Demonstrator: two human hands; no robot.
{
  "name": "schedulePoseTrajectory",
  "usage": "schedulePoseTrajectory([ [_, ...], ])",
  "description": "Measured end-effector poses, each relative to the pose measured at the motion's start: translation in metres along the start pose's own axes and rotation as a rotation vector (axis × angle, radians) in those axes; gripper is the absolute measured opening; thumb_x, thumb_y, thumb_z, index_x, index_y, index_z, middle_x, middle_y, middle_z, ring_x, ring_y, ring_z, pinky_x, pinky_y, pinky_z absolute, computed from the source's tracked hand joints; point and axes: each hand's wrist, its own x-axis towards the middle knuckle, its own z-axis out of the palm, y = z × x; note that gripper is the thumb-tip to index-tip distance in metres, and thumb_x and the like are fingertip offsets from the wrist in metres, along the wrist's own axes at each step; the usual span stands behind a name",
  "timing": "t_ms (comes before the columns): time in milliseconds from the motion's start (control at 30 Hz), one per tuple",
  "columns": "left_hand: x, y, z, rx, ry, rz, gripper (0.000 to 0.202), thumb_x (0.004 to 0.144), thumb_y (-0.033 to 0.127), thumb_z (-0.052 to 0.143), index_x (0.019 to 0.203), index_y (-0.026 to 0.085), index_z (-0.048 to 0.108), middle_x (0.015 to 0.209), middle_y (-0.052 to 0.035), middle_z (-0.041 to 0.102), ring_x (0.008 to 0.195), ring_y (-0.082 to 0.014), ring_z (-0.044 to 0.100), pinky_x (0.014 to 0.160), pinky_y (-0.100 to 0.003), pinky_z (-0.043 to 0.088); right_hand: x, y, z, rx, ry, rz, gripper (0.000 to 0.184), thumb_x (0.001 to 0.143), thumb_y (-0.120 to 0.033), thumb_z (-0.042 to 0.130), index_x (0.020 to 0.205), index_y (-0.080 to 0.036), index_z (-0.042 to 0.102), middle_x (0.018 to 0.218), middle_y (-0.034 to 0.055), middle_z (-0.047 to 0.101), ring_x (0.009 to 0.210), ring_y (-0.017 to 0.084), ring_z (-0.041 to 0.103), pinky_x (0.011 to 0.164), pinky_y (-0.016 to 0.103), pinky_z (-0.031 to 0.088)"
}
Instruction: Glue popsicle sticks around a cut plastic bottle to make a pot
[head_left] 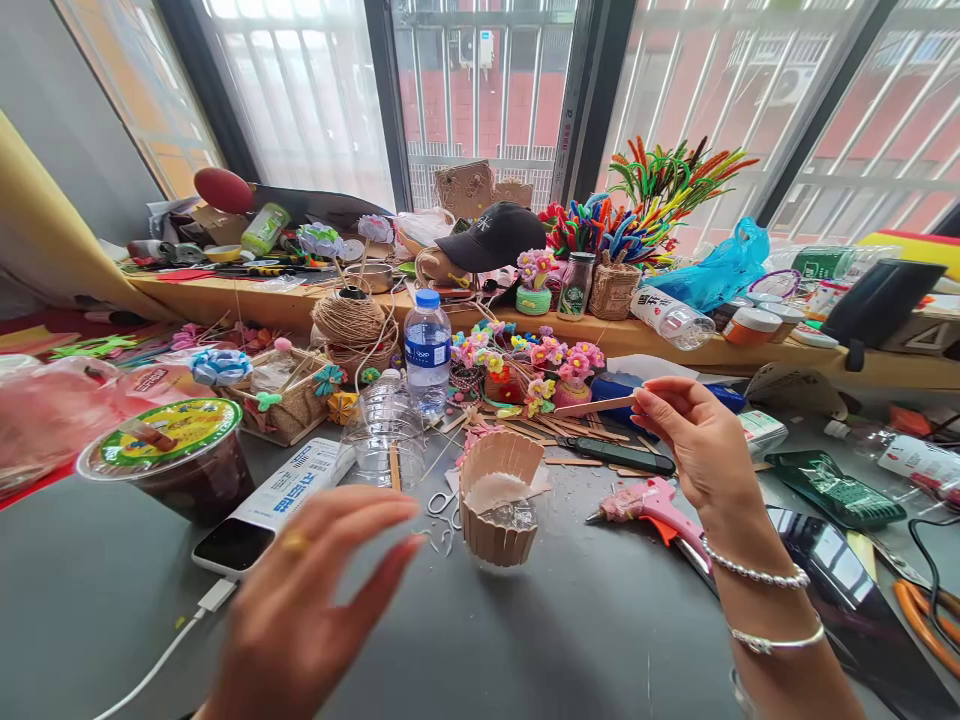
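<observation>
Between thumb and fingers my right hand [694, 440] pinches one end of a wooden craft stick [596, 404], which points left over the pile of sticks. My left hand [307, 600] is raised at the lower left, blurred, with thumb and fingers apart and nothing between them. In the middle of the table stands a clear plastic cup part-covered with upright wooden sticks [499, 535]; neither hand touches it. Its back sticks rise higher than the front ones. White scissors [444, 508] lie just left of it. A pink glue gun [637, 502] rests on its right, under my right hand.
Loose wooden sticks [551, 430] and a dark green utility knife [619, 456] lie behind the cup. A water bottle [427, 355], a cut clear bottle [382, 430], a charging phone [236, 540] and a lidded drink [180, 450] stand leftward. Crafts crowd the wooden ledge [465, 318].
</observation>
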Motion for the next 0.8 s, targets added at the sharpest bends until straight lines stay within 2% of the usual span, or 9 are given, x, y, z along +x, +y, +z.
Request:
schedulePoseTrajectory([
  [67, 0.019, 0.014, 0.015, -0.072, -0.273, 0.207, 0.021, 0.078, 0.020, 0.056, 0.097, 0.026, 0.052, 0.092, 0.0014, 0.060, 0.087, -0.0150, 0.056, 0.080, -0.027, 0.046, 0.000, -0.001, 0.000, -0.007, -0.004, -0.003, 0.027, 0.054, -0.031, 0.074, 0.074, -0.019, 0.059, 0.070, -0.0039, 0.061, 0.063, 0.008, 0.058, 0.059, 0.020, 0.051],
  [133, 0.032, 0.023, 0.032, -0.060, -0.409, 0.270, 0.025, 0.077, 0.026, 0.057, 0.101, 0.020, 0.051, 0.098, -0.0031, 0.061, 0.090, -0.0169, 0.056, 0.080, -0.028, 0.046, 0.000, -0.002, 0.000, -0.019, -0.010, -0.001, 0.028, 0.053, -0.031, 0.074, 0.073, -0.019, 0.059, 0.069, -0.0040, 0.061, 0.061, 0.007, 0.057, 0.057, 0.020, 0.051],
  [200, 0.041, 0.027, 0.047, -0.006, -0.581, 0.297, 0.031, 0.072, 0.033, 0.063, 0.097, 0.017, 0.055, 0.098, -0.0057, 0.062, 0.091, -0.0201, 0.056, 0.079, -0.031, 0.046, -0.001, -0.003, 0.000, -0.031, -0.022, 0.002, 0.027, 0.054, -0.031, 0.074, 0.073, -0.019, 0.060, 0.068, -0.0040, 0.061, 0.060, 0.007, 0.057, 0.056, 0.019, 0.051],
  [267, 0.047, 0.030, 0.060, 0.070, -0.746, 0.288, 0.032, 0.067, 0.041, 0.065, 0.086, 0.015, 0.059, 0.086, -0.0056, 0.064, 0.081, -0.0221, 0.059, 0.073, -0.034, 0.046, -0.001, -0.003, 0.000, -0.043, -0.042, 0.005, 0.027, 0.054, -0.031, 0.074, 0.073, -0.019, 0.060, 0.067, -0.0040, 0.061, 0.059, 0.007, 0.057, 0.056, 0.019, 0.050],
  [367, 0.054, 0.032, 0.072, 0.133, -0.905, 0.265, 0.021, 0.069, 0.037, 0.064, 0.072, 0.016, 0.062, 0.071, -0.0035, 0.065, 0.068, -0.0209, 0.061, 0.060, -0.029, 0.043, -0.003, -0.004, -0.001, -0.063, -0.075, 0.008, 0.027, 0.054, -0.031, 0.074, 0.073, -0.019, 0.060, 0.065, -0.0037, 0.061, 0.057, 0.008, 0.057, 0.057, 0.020, 0.050],
  [433, 0.059, 0.033, 0.077, 0.144, -0.951, 0.260, 0.014, 0.072, 0.031, 0.062, 0.069, 0.017, 0.064, 0.066, -0.0030, 0.065, 0.064, -0.0195, 0.061, 0.052, -0.026, 0.037, -0.003, -0.004, 0.000, -0.077, -0.100, 0.007, 0.028, 0.053, -0.032, 0.074, 0.073, -0.019, 0.060, 0.064, -0.0034, 0.062, 0.056, 0.008, 0.057, 0.056, 0.021, 0.049],
  [500, 0.064, 0.031, 0.079, 0.139, -0.935, 0.275, 0.015, 0.076, 0.030, 0.058, 0.069, 0.017, 0.064, 0.065, -0.0029, 0.065, 0.061, -0.0181, 0.060, 0.048, -0.024, 0.031, -0.004, -0.005, 0.000, -0.083, -0.120, 0.007, 0.029, 0.053, -0.032, 0.074, 0.074, -0.019, 0.060, 0.064, -0.0031, 0.062, 0.056, 0.008, 0.057, 0.057, 0.021, 0.049],
  [667, 0.090, 0.020, 0.079, -0.004, -0.844, 0.251, 0.038, 0.080, 0.045, 0.047, 0.061, 0.014, 0.056, 0.060, -0.0015, 0.059, 0.055, -0.0126, 0.051, 0.046, -0.023, 0.026, -0.008, -0.010, 0.002, -0.061, -0.141, -0.003, 0.030, 0.055, -0.033, 0.074, 0.076, -0.019, 0.058, 0.064, -0.0026, 0.063, 0.058, 0.011, 0.060, 0.057, 0.023, 0.050],
  [800, 0.114, 0.009, 0.078, -0.267, -1.029, 0.176, 0.040, 0.077, 0.050, 0.048, 0.059, 0.014, 0.048, 0.060, 0.0031, 0.049, 0.056, -0.0091, 0.044, 0.048, -0.020, 0.028, -0.011, -0.014, 0.003, -0.061, -0.173, -0.008, 0.028, 0.059, -0.032, 0.071, 0.078, -0.019, 0.057, 0.062, -0.0032, 0.062, 0.057, 0.010, 0.059, 0.056, 0.023, 0.050],
])
